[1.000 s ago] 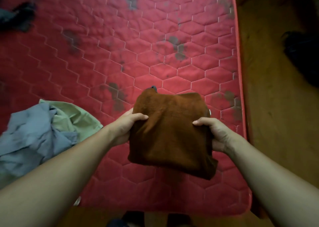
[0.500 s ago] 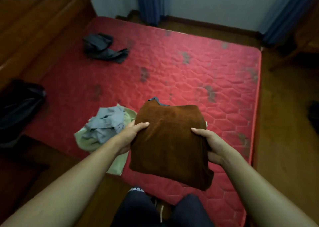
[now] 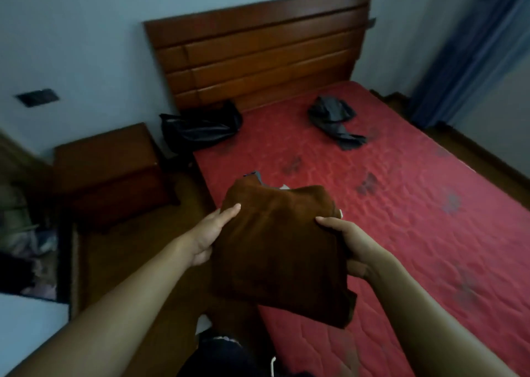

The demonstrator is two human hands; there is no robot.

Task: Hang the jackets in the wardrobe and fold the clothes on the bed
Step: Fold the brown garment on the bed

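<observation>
**View turned toward headboard; brown garment held in both hands**

Since half a second ago my view has turned toward the headboard (image 3: pixel 258 55). The grey-green pile has left the frame, and a nightstand (image 3: pixel 109 170) now shows at left. The folded brown garment (image 3: pixel 278 250) is in the air over the near edge of the bed (image 3: pixel 415 204), tilted down toward me.

- Left hand (image 3: pixel 210 233): grip clamped on the garment's left edge, thumb on top, fingers underneath.
- Right hand (image 3: pixel 352 245): grip clamped on the right edge, thumb on top, fingers curled under.

A crumpled dark garment (image 3: pixel 334 121) lies on the bed near the headboard, well apart. A black item (image 3: pixel 200 130), bag or jacket I cannot tell, sits between nightstand and headboard.
</observation>
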